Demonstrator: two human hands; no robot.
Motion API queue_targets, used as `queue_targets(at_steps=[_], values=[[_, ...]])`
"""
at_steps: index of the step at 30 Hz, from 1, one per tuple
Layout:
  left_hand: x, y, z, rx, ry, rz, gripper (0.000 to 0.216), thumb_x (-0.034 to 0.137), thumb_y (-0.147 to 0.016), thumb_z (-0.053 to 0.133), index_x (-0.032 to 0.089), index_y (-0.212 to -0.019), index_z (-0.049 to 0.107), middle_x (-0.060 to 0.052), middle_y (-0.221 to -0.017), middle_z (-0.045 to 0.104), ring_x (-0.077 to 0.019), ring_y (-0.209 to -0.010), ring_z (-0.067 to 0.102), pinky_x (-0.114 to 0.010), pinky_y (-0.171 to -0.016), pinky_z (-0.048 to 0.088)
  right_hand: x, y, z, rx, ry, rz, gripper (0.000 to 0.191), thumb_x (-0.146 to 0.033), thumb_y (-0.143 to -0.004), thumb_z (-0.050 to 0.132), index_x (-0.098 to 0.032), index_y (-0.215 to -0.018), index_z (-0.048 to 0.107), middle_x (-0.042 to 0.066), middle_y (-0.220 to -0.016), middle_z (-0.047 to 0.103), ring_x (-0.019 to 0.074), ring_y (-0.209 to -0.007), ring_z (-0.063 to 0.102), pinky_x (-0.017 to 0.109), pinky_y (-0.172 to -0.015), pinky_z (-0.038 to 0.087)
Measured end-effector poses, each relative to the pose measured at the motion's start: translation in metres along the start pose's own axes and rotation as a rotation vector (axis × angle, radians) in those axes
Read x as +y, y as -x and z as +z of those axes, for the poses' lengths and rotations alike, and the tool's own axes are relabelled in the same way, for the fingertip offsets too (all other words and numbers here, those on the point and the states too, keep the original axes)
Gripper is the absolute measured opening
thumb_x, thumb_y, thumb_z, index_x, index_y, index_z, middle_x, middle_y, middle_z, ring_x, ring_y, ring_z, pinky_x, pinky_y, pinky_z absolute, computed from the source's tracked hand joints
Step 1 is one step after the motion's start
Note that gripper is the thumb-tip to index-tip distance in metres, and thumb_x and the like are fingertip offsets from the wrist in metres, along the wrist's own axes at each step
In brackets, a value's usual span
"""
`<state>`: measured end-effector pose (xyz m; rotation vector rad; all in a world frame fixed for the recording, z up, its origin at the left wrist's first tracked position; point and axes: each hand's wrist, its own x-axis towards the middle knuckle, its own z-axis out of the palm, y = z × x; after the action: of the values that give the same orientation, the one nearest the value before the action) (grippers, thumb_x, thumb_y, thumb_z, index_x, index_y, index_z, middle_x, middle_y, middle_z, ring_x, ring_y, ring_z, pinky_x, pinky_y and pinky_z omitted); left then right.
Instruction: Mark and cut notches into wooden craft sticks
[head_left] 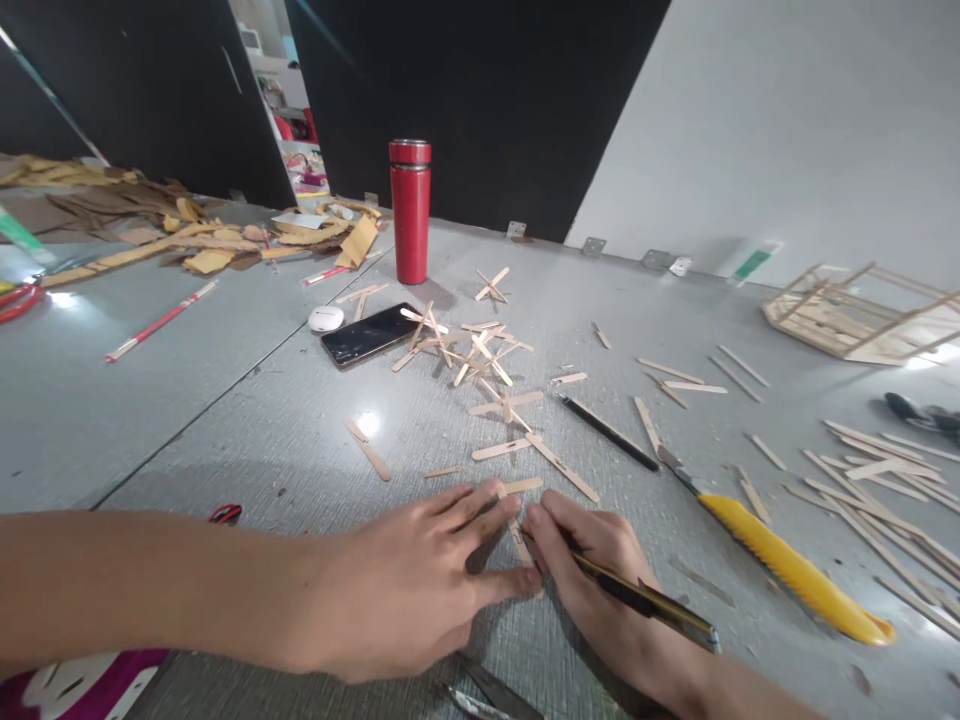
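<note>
My left hand lies flat on the grey table, fingers stretched out and pressing down a wooden craft stick. My right hand is closed round a slim dark-and-gold craft knife, its tip hidden by my fingers at that same stick. Both hands meet at the near edge of the table. Several more loose sticks lie scattered just beyond them.
A yellow utility knife and a black pen lie to the right. A phone, white earbud case and red flask stand further back. A stick frame model sits far right, cardboard scraps far left, metal scissors below.
</note>
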<state>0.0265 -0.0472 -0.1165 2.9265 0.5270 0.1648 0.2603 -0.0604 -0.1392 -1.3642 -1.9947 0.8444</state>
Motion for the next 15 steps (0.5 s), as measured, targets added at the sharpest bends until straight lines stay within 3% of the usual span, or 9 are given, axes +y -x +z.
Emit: queue_targets(at_steps=[15], values=[[0.001,0.001,0.004,-0.025,-0.020,-0.023,0.064,0.024,-0.100,0.057,0.019,-0.160,0.034,-0.025,-0.169,0.020,-0.0381,-0.157,0.019,-0.057,-0.123,0.030,-0.009,-0.002,-0.011,-0.124,-0.018,0.011,0.043,-0.040,-0.112,0.035,-0.024,-0.073,0.040,-0.006,-0.061,0.044,0.0124,-0.054,0.041,0.032,-0.059,0.031]])
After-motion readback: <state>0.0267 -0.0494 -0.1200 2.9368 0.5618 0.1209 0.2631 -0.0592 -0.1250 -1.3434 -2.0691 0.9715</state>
